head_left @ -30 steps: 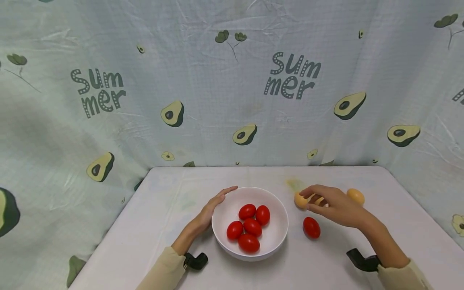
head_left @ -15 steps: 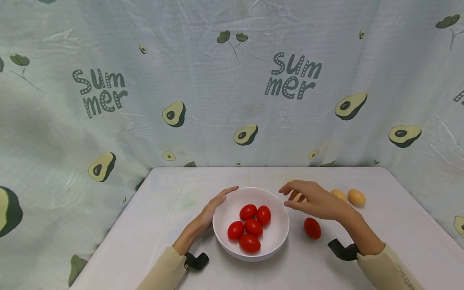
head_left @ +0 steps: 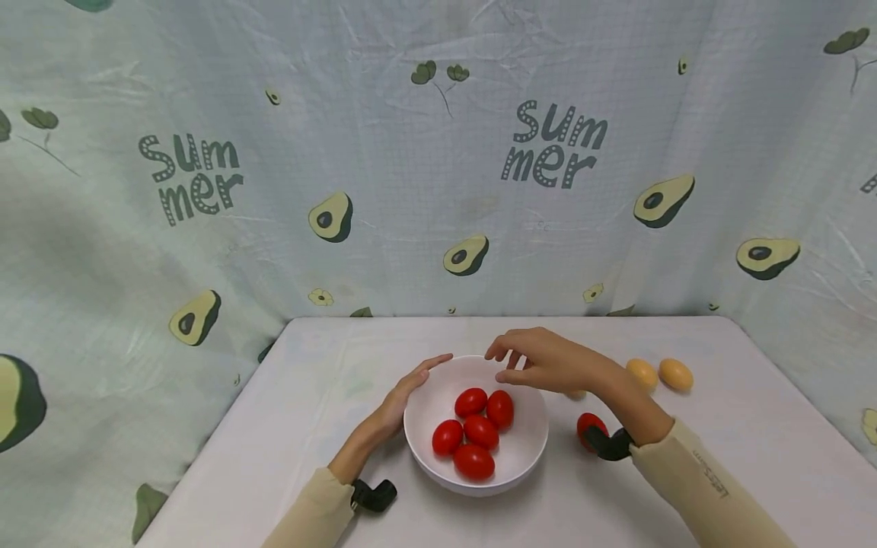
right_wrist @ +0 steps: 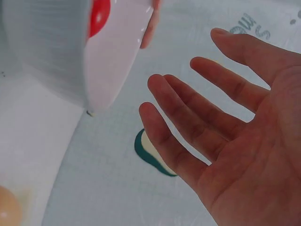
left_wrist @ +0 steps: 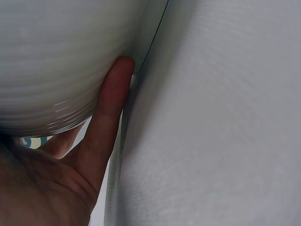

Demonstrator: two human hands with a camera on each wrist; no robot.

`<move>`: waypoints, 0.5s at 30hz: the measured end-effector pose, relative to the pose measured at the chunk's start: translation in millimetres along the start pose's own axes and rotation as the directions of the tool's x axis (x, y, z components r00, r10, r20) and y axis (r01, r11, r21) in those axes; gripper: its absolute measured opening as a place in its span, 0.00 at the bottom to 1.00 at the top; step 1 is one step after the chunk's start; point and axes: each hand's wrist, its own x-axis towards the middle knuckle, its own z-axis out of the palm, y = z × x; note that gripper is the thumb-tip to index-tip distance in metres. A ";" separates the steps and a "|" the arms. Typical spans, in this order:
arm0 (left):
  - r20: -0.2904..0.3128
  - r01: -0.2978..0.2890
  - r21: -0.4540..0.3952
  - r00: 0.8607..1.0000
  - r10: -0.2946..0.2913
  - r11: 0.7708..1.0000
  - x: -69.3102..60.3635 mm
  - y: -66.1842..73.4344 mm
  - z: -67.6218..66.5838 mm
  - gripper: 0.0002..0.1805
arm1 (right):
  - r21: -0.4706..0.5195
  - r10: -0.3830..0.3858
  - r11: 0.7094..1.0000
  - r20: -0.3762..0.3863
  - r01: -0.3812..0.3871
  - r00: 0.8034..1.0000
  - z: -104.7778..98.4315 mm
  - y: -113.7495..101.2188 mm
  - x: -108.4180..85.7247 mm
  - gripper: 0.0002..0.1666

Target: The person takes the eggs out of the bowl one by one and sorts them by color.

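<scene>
A white bowl (head_left: 524, 449) stands mid-table with several glossy red egg-shaped pieces (head_left: 481, 432) inside. My left hand (head_left: 396, 399) rests against the bowl's left side; in the left wrist view its extended fingers (left_wrist: 110, 94) touch the outer wall. Above the bowl's far right rim hovers my right hand (head_left: 548, 364), and the right wrist view shows its palm (right_wrist: 254, 150) bare, fingers spread and slightly bent. One more red egg-shaped piece (head_left: 588, 426) lies right of the bowl, partly covered by the wrist camera.
Two yellow-orange egg-shaped pieces (head_left: 642, 374) lie at the back right. Another yellow one (head_left: 575, 395) peeks out from under my right forearm. A printed cloth (head_left: 397, 152) hangs behind the white table (head_left: 356, 342).
My right hand has moved left from the yellow pieces to above the bowl's rim, holding nothing. The left hand and the bowl stay in place.
</scene>
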 end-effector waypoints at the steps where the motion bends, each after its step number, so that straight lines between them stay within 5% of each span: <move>1: 0.001 0.001 0.001 1.000 -0.001 1.000 -0.1 0.1 0.7 0.30 | -0.008 -0.006 1.000 0.009 0.006 1.000 -0.2 -1.8 3.1 0.20; 15: -0.011 -0.002 -0.003 1.000 0.002 1.000 -0.3 1.1 0.4 0.29 | -0.056 0.014 0.998 0.179 -0.004 0.984 18.8 -25.5 46.8 0.20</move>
